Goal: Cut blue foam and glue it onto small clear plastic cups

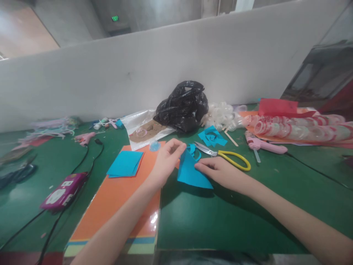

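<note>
A blue sheet of paper (193, 172), tilted above the green table, is held between my two hands. My left hand (171, 151) pinches its upper corner, fingers closed. At its right edge, the thumb and fingers of my right hand (216, 170) grip the paper. Just beyond lie scissors (233, 159) with yellow handles, their blades parted. Curled blue paper strips (196, 151) rest beside the blades. To the left, a stack of blue paper squares (125, 163) sits on orange sheets (124, 206). A small clear-blue plastic dome (154, 146) stands near my left hand.
A black plastic bag (183, 106) and brown sand-like material (149, 131) are at the back. Pink glue guns (267, 146) lie right and left, with cords. A purple power box (64, 191) is at left. Rows of plastic cups (300, 127) line the right.
</note>
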Tool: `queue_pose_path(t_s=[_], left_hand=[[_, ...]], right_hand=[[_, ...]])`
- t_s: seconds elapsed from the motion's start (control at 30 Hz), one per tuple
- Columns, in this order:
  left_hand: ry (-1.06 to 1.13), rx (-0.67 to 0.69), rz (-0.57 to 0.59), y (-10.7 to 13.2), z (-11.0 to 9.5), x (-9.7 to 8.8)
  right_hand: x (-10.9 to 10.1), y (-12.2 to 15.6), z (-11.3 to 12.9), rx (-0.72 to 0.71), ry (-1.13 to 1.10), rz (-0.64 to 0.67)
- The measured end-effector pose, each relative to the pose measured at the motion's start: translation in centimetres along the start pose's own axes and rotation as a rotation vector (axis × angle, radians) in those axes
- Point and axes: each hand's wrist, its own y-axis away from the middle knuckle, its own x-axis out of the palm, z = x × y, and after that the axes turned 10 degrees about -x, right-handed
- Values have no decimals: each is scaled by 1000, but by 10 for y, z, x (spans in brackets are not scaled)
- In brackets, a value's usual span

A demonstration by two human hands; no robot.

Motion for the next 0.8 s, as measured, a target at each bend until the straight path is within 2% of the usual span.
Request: queue_pose_path(t_s=[0.2,0.43,0.63,0.8], left_hand=[[-28,-5,11,-4,4,-3],[-89,-100,187,-4,13,0],[-91,-28,67,-6,18,1],[-27,-16,-47,-9,10,-7]], right_hand=[[2,1,-4,-28,67,2],[0,2,-7,-27,79,-16],[-1,-3,-4,-12,36,-26],[-2,-3,-4,-5,88,-11]])
